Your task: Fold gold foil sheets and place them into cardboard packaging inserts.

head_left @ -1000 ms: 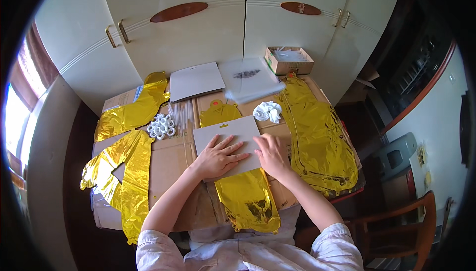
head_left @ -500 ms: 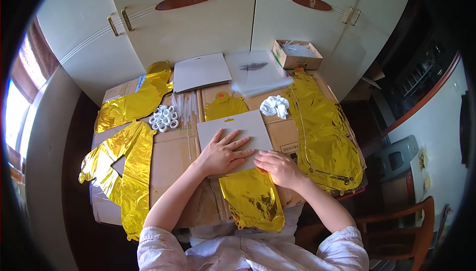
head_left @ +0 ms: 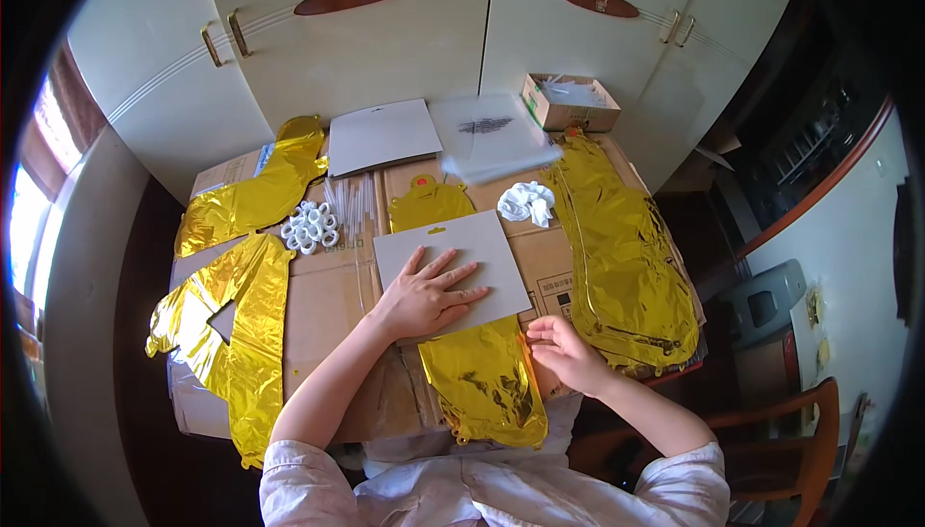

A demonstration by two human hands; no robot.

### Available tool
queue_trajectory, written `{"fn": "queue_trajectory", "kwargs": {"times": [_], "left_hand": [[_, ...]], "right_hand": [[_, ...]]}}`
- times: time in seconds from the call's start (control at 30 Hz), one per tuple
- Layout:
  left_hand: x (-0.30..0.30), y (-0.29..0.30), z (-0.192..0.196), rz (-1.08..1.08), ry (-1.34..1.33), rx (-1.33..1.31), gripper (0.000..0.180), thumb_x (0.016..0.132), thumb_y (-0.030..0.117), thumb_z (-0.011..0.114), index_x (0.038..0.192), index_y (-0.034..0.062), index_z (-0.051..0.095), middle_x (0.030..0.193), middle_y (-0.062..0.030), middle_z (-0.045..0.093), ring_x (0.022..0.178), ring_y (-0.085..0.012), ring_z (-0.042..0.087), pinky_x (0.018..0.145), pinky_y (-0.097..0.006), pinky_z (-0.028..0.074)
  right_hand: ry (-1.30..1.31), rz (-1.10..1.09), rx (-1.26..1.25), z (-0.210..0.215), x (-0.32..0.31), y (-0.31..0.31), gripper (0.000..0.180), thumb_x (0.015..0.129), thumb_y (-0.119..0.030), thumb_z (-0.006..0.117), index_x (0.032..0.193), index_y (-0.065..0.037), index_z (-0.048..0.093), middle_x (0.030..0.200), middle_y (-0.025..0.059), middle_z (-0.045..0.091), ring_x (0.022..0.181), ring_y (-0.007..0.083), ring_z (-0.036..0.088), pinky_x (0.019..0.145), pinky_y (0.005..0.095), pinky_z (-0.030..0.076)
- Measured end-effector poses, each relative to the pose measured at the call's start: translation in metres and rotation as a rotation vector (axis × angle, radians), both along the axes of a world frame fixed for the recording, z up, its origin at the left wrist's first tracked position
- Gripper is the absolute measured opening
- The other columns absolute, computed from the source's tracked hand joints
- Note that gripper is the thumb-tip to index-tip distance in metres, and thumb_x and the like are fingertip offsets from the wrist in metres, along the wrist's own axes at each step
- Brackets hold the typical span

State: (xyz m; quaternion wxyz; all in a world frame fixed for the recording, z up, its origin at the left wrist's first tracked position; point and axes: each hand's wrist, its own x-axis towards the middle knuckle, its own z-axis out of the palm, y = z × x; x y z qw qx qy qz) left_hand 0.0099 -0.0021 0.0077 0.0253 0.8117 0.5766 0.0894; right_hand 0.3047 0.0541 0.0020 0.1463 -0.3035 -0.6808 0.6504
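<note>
My left hand (head_left: 429, 294) lies flat, fingers spread, on a grey card sheet (head_left: 482, 248) that covers the middle of a gold foil balloon (head_left: 482, 382). The balloon's top (head_left: 429, 204) sticks out beyond the sheet and its lower part hangs over the table's near edge. My right hand (head_left: 564, 354) pinches the balloon's right edge just below the sheet's corner.
The table is covered in flattened cardboard (head_left: 328, 305). Other gold foil balloons lie at the left (head_left: 236, 320), far left (head_left: 255, 195) and right (head_left: 626, 257). White plastic rings (head_left: 310, 225), clear straws (head_left: 355, 201), a white crumpled bundle (head_left: 527, 202), more sheets (head_left: 383, 135), clear bags (head_left: 491, 132) and a small open box (head_left: 570, 103) lie behind.
My right hand has slid from the sheet's right side down to the balloon's edge below the sheet. The left hand stays pressed on the sheet.
</note>
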Motion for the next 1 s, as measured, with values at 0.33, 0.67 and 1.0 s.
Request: {"fn": "queue_trajectory", "kwargs": {"times": [0.33, 0.67, 1.0], "left_hand": [[-0.002, -0.001, -0.003, 0.006, 0.023, 0.002, 0.043, 0.099, 0.044, 0.043, 0.141, 0.0434, 0.045, 0.153, 0.0007, 0.037, 0.144, -0.0321, 0.027, 0.115, -0.061, 0.014], [-0.003, -0.002, -0.003, -0.002, 0.007, 0.016, 0.043, 0.098, 0.045, 0.044, 0.141, 0.0433, 0.045, 0.153, 0.0009, 0.037, 0.144, -0.0322, 0.027, 0.115, -0.061, 0.016], [-0.003, -0.002, -0.003, -0.007, -0.002, 0.031, 0.042, 0.099, 0.044, 0.044, 0.140, 0.0427, 0.047, 0.153, 0.0006, 0.037, 0.144, -0.0321, 0.027, 0.115, -0.060, 0.016]], "right_hand": [[-0.014, -0.183, -0.546, 0.030, -0.024, 0.009, 0.043, 0.095, -0.012, 0.053, 0.133, -0.012, 0.036, 0.121, 0.0090, 0.049, 0.097, 0.0153, 0.057, 0.083, 0.0304, 0.047], [0.038, 0.285, 0.809, 0.008, -0.019, 0.014, 0.058, 0.080, 0.006, 0.050, 0.133, -0.019, 0.051, 0.110, 0.0098, 0.064, 0.094, 0.0207, 0.065, 0.074, 0.0332, 0.049], [0.217, 0.340, 1.435, 0.009, -0.040, 0.040, 0.023, 0.074, -0.010, 0.071, 0.095, -0.020, 0.072, 0.100, -0.0018, 0.065, 0.091, 0.0177, 0.061, 0.083, 0.0330, 0.046]]}}
